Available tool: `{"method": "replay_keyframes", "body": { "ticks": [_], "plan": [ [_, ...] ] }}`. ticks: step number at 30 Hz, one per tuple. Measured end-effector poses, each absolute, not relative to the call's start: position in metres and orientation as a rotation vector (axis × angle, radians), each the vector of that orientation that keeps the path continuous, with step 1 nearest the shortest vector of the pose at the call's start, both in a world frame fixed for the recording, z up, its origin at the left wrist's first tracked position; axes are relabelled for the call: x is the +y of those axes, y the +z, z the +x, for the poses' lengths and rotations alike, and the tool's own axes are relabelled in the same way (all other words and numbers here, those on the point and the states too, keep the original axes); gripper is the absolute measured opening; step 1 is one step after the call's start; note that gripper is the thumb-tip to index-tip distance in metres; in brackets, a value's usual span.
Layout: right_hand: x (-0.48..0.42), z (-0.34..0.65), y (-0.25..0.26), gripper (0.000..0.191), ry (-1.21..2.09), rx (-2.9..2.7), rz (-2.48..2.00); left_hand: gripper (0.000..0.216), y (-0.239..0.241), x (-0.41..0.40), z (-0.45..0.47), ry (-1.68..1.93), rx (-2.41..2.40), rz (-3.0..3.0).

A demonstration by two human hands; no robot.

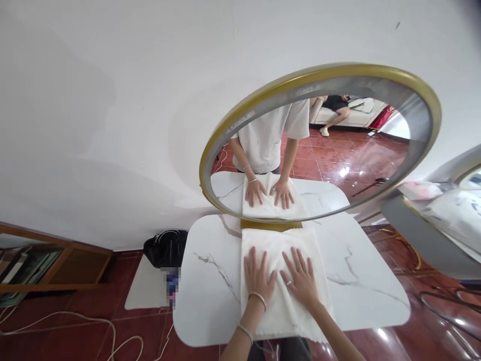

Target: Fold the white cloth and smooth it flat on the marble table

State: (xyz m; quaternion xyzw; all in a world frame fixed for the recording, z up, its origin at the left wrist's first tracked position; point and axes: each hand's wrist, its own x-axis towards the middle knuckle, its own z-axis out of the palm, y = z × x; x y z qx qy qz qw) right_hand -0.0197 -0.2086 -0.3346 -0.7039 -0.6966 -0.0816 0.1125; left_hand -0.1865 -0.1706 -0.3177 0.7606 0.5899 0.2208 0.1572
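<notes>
A white cloth (278,311) lies spread over the middle of a white marbled table (210,311), its near edge reaching the table's front. My left hand (259,276) rests flat on the cloth's left side, fingers spread and pointing away from me; two bands circle that wrist and forearm. On the cloth's right side my right hand (300,278) also lies flat with fingers apart, a ring on one finger. Small wrinkles run through the fabric between and around the hands. Neither hand grasps anything.
An oval gold-framed mirror (319,72) stands at the table's back on a gold base (270,225), reflecting the hands and a seated person. A black bag (165,249) is at left. White cables (108,321) lie on the floor. Another table (417,235) stands right.
</notes>
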Motion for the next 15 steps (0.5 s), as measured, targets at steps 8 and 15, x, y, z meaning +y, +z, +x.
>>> {"method": "replay_keyframes", "body": {
  "ticks": [8,15],
  "plan": [
    [-0.226,-0.059,-0.333,0.064,-0.182,-2.002,-1.994,0.018,-0.275,-0.079,-0.228,0.705,1.610,1.736],
    [-0.242,-0.068,-0.341,0.074,-0.072,-1.937,-1.888,0.057,-0.186,-0.111,-0.182,0.521,1.116,2.023]
  ]
}}
